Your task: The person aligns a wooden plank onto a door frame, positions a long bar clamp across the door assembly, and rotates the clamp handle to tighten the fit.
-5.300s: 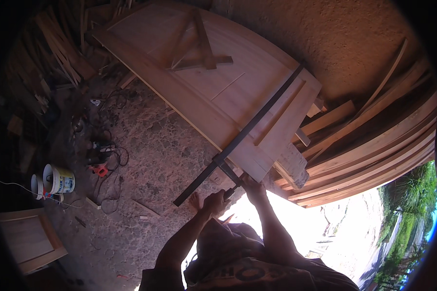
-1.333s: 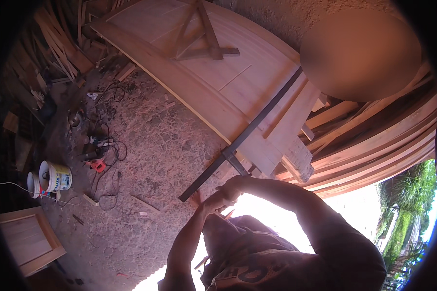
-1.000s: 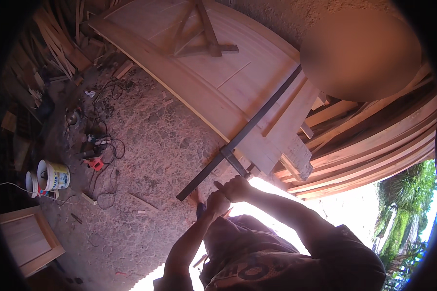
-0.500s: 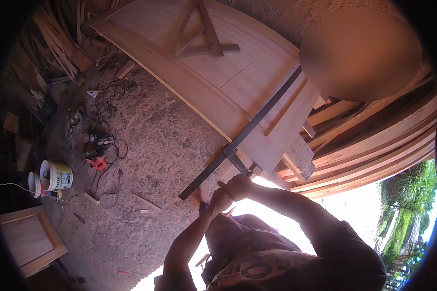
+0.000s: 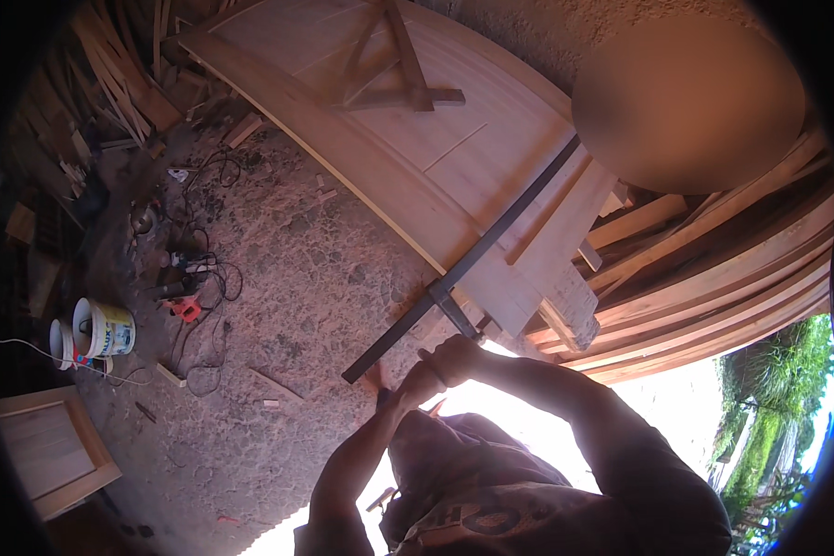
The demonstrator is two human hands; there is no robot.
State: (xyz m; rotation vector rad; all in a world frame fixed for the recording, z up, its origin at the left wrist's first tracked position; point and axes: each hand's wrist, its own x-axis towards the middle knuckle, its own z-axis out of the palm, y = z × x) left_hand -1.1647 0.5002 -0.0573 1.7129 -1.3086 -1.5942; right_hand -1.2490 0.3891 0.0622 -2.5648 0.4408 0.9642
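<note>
A long dark metal bar clamp [image 5: 394, 332] lies across the end of a wooden door panel [image 5: 343, 176], its free bar end sticking out past the near edge. Below the panel's corner, the clamp's screw end reaches down to my hands. My right hand [image 5: 456, 360] is closed around that end. Pressed close beside it at lower left, my left hand [image 5: 420, 382] is also closed at the handle. The fingers cover the handle itself. A triangular frame of wood strips [image 5: 408, 69] rests on top of the panel.
Long boards [image 5: 713, 250] are stacked at the right. Power tools with tangled cords [image 5: 185, 306] lie on the rough floor at left, near white buckets [image 5: 111, 329]. A small framed panel [image 5: 56, 449] stands at lower left. Wood strips [image 5: 111, 74] lean at upper left.
Both hands stay closed at the clamp's handle end, almost unmoved. The view has shifted slightly; the clamp and panel look the same.
</note>
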